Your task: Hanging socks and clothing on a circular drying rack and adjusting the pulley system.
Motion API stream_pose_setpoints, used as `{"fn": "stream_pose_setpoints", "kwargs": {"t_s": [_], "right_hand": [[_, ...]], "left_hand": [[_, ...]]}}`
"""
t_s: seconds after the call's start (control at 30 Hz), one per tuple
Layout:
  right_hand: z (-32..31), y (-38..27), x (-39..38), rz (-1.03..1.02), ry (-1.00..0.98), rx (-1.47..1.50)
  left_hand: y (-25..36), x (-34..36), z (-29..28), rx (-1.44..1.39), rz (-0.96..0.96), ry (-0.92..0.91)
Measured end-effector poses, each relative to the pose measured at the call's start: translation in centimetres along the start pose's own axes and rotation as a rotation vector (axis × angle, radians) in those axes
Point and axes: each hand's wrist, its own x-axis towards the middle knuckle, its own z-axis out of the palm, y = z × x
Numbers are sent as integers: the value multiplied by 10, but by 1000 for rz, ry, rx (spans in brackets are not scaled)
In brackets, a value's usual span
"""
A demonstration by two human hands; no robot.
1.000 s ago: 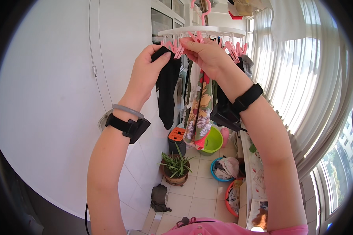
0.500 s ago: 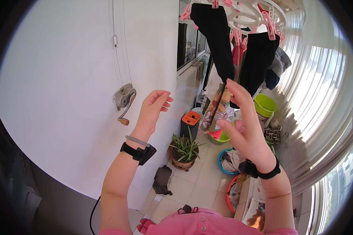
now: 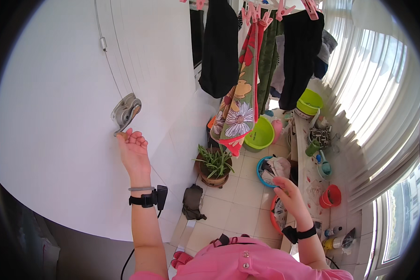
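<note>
A grey metal winch (image 3: 127, 109) with a crank handle (image 3: 121, 129) is fixed to the white wall at the left. At the crank's lower end, my left hand (image 3: 136, 154) has its palm turned up and its fingers curled, with the thumb at the knob, which it mostly hides. My right hand (image 3: 291, 198) is lower down at the right, holding nothing, its fingers loosely bent and apart from the thumb. It hovers above a blue basin (image 3: 261, 178) and a red basin (image 3: 274, 219), both with cloth in them. Thin cables (image 3: 111, 65) run up from the winch.
Black garments (image 3: 219, 51) and a floral cloth (image 3: 240, 102) hang from pink clothespins (image 3: 284, 10) ahead. Below stand a potted plant (image 3: 214, 165), a green basin (image 3: 260, 135) and a dark bag (image 3: 192, 201). A ledge with a red pot (image 3: 330, 197) runs beside the curtains (image 3: 373, 93).
My left hand has moved left to the crank handle. My right hand has dropped away from the hanging laundry. The view has shifted, and the laundry sits differently, with more floral cloth showing.
</note>
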Motion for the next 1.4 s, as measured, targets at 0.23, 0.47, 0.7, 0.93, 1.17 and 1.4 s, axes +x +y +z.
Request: {"fn": "stream_pose_setpoints", "kwargs": {"t_s": [0.23, 0.47, 0.7, 0.93, 1.17, 1.4], "right_hand": [[-5, 6, -14, 192, 99, 161], [24, -9, -2, 132, -5, 50], [44, -5, 13, -13, -99, 63], [3, 42, 46, -48, -157, 159], [-43, 84, 99, -73, -181, 161], [-32, 84, 159, -144, -446, 304]], "left_hand": [[10, 40, 82, -151, 134, -184], [-51, 130, 140, -66, -51, -350], [-174, 105, 49, 85, -257, -34], [-62, -7, -19, 137, -6, 100], [-26, 91, 144, -3, 196, -235], [-190, 84, 22, 488, 57, 265]]}}
